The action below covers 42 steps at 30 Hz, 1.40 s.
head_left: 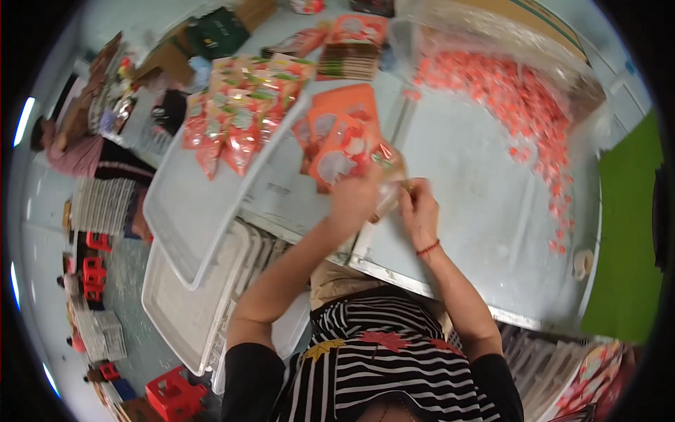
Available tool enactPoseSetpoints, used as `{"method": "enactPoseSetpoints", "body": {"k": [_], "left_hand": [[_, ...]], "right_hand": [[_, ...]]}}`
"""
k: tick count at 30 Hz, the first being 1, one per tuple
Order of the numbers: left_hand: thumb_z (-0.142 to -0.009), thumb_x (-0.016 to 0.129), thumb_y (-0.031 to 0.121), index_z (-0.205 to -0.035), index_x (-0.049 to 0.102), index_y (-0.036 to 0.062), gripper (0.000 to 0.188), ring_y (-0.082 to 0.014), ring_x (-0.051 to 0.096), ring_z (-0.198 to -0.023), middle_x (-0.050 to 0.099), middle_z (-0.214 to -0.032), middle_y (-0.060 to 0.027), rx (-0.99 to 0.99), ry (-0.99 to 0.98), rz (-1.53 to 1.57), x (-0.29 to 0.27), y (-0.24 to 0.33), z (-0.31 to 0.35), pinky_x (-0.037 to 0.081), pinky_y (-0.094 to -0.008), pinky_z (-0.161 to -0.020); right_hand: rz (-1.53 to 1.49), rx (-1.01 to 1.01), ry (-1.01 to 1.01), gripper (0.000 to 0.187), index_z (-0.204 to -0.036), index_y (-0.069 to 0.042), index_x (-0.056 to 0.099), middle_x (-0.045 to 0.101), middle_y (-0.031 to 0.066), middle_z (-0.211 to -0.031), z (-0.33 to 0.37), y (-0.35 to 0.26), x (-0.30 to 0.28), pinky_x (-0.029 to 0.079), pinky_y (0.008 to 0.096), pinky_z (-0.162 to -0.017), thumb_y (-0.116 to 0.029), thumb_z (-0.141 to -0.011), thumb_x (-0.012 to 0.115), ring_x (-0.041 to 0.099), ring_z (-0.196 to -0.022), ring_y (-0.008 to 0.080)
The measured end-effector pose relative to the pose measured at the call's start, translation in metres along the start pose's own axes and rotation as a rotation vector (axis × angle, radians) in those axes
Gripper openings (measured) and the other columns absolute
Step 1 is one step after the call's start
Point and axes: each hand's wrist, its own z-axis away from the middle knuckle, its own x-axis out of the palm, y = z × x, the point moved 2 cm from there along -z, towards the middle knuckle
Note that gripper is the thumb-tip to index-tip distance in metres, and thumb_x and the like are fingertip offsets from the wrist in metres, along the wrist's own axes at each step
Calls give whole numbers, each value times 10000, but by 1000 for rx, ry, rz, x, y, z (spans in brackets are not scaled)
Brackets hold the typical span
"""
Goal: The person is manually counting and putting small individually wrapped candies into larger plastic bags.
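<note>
Over the near edge of the table, a printed plastic pouch [388, 163] in red, white and green is between my two hands. My left hand [355, 200] is closed at the pouch's left side, its fingers blurred by motion. My right hand [420, 205], a red bead bracelet on its wrist, pinches the pouch's right edge. The lower part of the pouch is smeared and partly hidden by the fingers. Just beyond my left hand lie flat orange pouches [337, 151] with clear windows, loosely overlapping on the table.
Red-wrapped small pieces [506, 91] spill from a clear bag on the table [464, 232]. Filled pouches [242, 105] sit on a white tray [186, 218] at left, above stacked trays [190, 295]. A tape roll [583, 264] lies at right. A person [77, 155] is at far left.
</note>
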Motion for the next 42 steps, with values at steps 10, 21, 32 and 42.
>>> {"method": "enactPoseSetpoints", "body": {"k": [10,21,32,42], "left_hand": [[-721,614,122,-1230,518,153,519,-258,644,-724,620,-848,-90,292,143,173,37,48,20,528,-383,-570],[-741,581,92,-1129,532,61,392,-295,625,-883,595,-935,-137,384,109,302,39,89,17,535,-382,-643],[-402,841,412,-1376,355,47,1148,-432,227,-1341,326,-1378,-242,550,-24,459,2,91,22,194,-557,-1084],[-543,788,400,-1234,484,56,830,-376,461,-1108,477,-1223,-122,562,-152,695,-26,87,-4,357,-525,-924]], "right_hand": [[-578,218,-557,124,-967,-89,606,586,81,-634,-11,51,-44,493,345,-528,-169,-907,533,596,-550,250],[-1383,435,-639,394,-1260,-42,492,551,104,-1233,-7,97,-56,423,404,-1002,-299,-967,428,529,-1149,239],[-1357,570,-455,549,-1425,-130,358,378,80,-1439,5,91,-73,322,395,-1097,-313,-934,520,358,-1329,246],[-614,-71,-1051,586,-1414,-102,358,402,99,-1413,1,21,-55,298,380,-1112,-299,-911,582,356,-1330,219]]}}
